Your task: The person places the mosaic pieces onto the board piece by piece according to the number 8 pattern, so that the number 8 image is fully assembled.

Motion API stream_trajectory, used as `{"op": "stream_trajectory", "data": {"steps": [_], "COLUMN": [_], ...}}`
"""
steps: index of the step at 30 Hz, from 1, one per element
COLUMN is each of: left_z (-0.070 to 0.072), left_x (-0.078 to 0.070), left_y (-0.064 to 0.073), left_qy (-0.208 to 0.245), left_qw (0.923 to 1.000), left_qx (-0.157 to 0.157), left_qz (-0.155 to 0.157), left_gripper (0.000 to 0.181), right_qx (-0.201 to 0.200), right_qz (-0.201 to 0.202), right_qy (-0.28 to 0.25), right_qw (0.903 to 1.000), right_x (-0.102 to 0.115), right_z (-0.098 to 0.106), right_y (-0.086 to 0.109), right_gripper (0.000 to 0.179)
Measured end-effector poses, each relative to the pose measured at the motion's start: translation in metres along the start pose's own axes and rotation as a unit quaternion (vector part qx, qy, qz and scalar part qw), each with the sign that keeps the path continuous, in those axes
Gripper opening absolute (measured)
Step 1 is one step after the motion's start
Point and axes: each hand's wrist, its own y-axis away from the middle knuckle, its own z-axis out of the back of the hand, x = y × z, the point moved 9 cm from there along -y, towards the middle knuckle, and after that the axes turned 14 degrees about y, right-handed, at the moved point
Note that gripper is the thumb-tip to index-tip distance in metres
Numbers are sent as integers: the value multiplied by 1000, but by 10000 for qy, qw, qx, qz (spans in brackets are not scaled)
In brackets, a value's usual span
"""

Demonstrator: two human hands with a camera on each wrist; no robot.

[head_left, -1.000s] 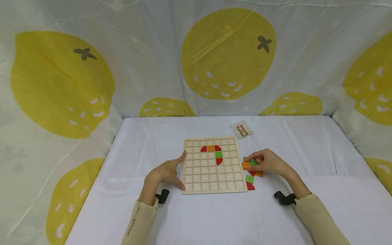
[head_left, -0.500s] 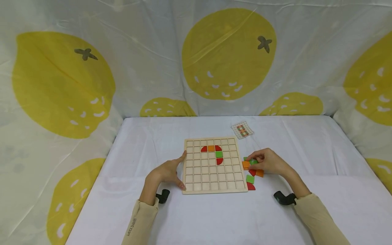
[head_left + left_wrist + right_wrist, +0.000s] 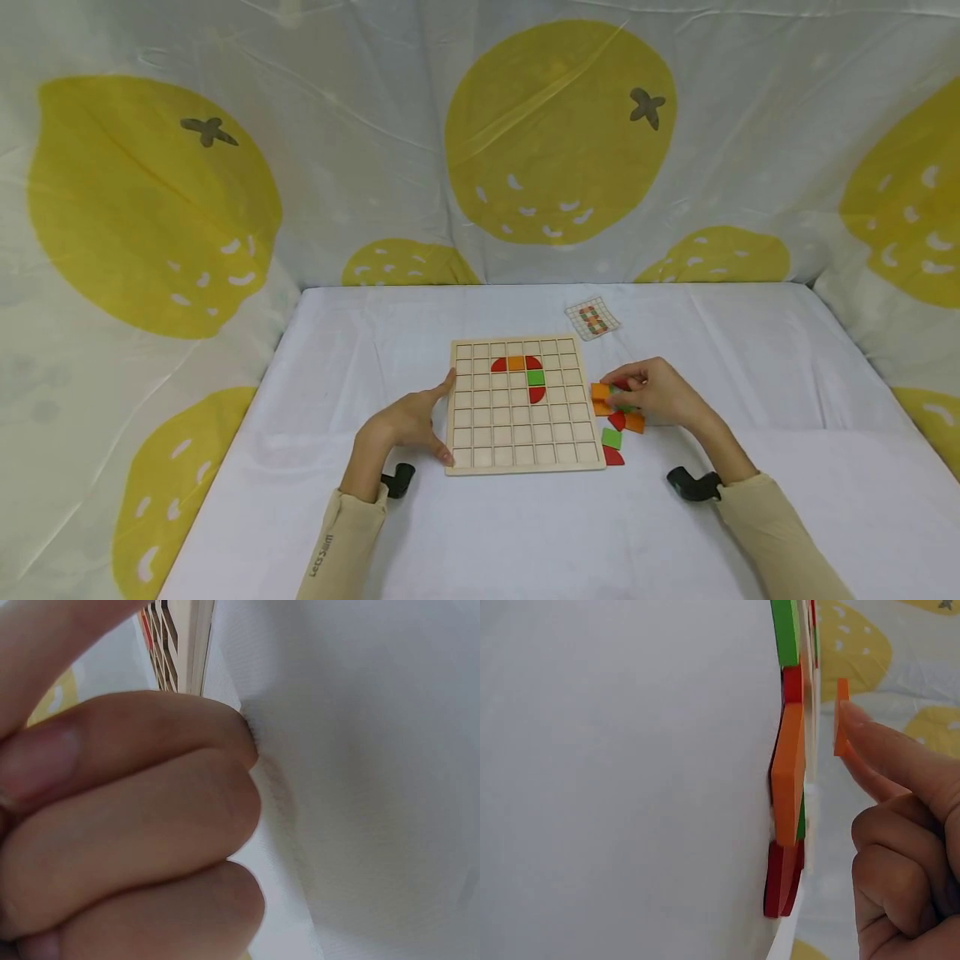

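A light wooden grid board (image 3: pixel 503 435) lies flat, bearing red quarter-round tiles (image 3: pixel 537 394), an orange square and a green square (image 3: pixel 536 377) in its upper cells. My left hand (image 3: pixel 407 421) spreads thumb and index finger along the board's left edge, touching it; its other fingers are curled in the left wrist view. Beside the board's right edge, my right hand (image 3: pixel 660 395) pinches an orange square tile (image 3: pixel 841 724) between thumb and index finger, raised above the loose tiles. Below it lie red, green (image 3: pixel 612 438) and orange tiles (image 3: pixel 787 780), partly hidden by the hand.
A small pattern card (image 3: pixel 592 318) with a printed grid lies behind the board's upper right corner. White cloth (image 3: pixel 480 542) covers the table. A lemon-printed curtain (image 3: pixel 375 125) hangs at the back and sides.
My right hand has lifted an orange square tile from the loose pile, rising slightly. A red piece near its fingers has come into sight. The left hand and board have stayed put.
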Motion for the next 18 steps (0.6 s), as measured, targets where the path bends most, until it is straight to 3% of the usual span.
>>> {"op": "stream_trajectory", "data": {"steps": [9, 18], "left_z": [0, -1], "left_x": [2, 2], "left_y": [0, 0], "left_qy": [21, -24], "left_qw": [10000, 10000], "left_qx": [40, 59], "left_qz": [37, 14], "left_gripper": [140, 140], "right_qx": [124, 188], "right_qz": [412, 537], "right_qy": [-169, -145], "right_qw": [9989, 9983], "right_x": [42, 76], "right_z": [-14, -30], "right_y": [-18, -32], "right_gripper": [25, 25]}}
